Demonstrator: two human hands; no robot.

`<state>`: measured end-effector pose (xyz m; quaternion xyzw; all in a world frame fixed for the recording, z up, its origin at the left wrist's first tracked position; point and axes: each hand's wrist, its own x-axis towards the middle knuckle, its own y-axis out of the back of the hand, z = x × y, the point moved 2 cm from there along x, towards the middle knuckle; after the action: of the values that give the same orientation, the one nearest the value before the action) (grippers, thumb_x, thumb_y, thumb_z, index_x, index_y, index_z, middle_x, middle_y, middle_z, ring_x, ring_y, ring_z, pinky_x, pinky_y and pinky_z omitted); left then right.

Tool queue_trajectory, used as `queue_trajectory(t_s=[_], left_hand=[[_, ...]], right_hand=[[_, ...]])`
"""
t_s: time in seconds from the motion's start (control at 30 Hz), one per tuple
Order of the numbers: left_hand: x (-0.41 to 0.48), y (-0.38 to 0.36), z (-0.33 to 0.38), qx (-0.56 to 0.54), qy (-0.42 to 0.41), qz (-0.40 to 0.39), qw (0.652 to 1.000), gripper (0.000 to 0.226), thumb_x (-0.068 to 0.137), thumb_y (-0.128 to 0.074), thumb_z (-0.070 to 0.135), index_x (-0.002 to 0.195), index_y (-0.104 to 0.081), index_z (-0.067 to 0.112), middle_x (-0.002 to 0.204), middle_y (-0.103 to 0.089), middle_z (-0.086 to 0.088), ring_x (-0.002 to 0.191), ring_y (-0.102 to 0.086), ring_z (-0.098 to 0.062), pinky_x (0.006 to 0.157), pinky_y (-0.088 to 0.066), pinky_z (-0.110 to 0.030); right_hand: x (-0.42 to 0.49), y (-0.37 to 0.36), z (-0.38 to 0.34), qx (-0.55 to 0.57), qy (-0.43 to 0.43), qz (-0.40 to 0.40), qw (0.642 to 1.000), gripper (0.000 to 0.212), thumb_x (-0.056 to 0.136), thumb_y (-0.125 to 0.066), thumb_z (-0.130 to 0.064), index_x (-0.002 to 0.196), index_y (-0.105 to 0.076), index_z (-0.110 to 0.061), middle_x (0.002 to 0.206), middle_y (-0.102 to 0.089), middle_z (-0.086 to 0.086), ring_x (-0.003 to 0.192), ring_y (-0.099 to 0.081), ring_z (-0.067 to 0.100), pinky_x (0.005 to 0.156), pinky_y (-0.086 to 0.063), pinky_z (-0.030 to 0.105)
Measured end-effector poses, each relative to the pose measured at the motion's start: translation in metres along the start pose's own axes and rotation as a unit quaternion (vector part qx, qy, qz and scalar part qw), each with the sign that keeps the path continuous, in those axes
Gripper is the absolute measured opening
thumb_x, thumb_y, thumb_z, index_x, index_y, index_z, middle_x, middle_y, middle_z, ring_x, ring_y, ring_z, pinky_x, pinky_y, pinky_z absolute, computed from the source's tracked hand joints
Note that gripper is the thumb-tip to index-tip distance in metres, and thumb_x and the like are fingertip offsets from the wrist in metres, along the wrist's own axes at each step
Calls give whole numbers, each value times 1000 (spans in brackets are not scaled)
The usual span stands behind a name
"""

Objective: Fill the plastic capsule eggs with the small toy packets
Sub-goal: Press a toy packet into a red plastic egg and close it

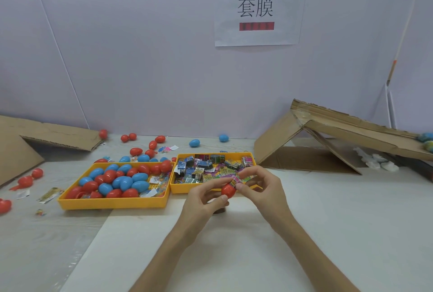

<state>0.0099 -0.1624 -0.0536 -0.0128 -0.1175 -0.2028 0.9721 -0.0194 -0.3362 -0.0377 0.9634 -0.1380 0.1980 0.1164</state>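
At the centre of the frame, a person's left hand [206, 200] grips a red egg [227, 191] between thumb and curled fingers, just in front of the trays. The right hand [262, 186] pinches a small toy packet [234, 182] at the top of that egg, fingertips closed on the wrapper. The packet touches the egg's upper end; how far it sits inside cannot be told.

Left of centre, a yellow tray [112, 205] holds a heap of red and blue eggs [121, 181]. Touching its right side, a second yellow tray [185, 189] carries a pile of printed packets [201, 167]. Both stand on a pale table [328, 209].

More loose eggs [136, 151] lie scattered behind and to the left of the trays, with a few stray wrappers among them.

At the right of the frame, a cardboard ramp [328, 127] slopes down towards the edge. A flat cardboard sheet [46, 132] leans at the far left. A paper sign [257, 8] with two printed characters hangs on the wall at the upper centre.
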Motion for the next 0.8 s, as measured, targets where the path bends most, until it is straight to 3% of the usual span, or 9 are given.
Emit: queue_trajectory(t_s=[0.1,0.23,0.4,0.8], left_hand=[[0,0,0,-14,6,2,1000,43,94,-68,5,106,-77,45,106,-74,12,100,-72,-18,76,-59,-27],[0,0,1,-25,13,-1,1000,32,86,-70,20,109,-77,41,104,-74,11,97,-72,-18,76,-59,-26],[1,2,-2,-32,24,-4,999,33,85,-67,23,113,-76,37,104,-74,4,98,-72,-20,79,-59,-30],[1,2,1,-33,24,-2,999,32,83,-72,23,110,-75,40,102,-75,-1,98,-73,-21,76,-59,-29]], right_hand=[[-2,-2,-3,-54,69,0,996,26,82,-82,-11,91,-71,-33,96,-68,-16,76,-66,14,63,-56,27],[-3,-2,-6,-87,136,15,987,33,80,-82,-7,94,-71,-35,99,-62,-15,70,-64,17,56,-47,20],[-3,-3,-5,-127,149,-3,981,17,81,-81,-8,87,-77,-23,98,-61,-8,73,-60,13,59,-46,17],[-4,-4,-9,-123,119,-30,985,13,85,-78,-9,88,-76,-21,101,-61,-5,78,-61,12,63,-46,15]])
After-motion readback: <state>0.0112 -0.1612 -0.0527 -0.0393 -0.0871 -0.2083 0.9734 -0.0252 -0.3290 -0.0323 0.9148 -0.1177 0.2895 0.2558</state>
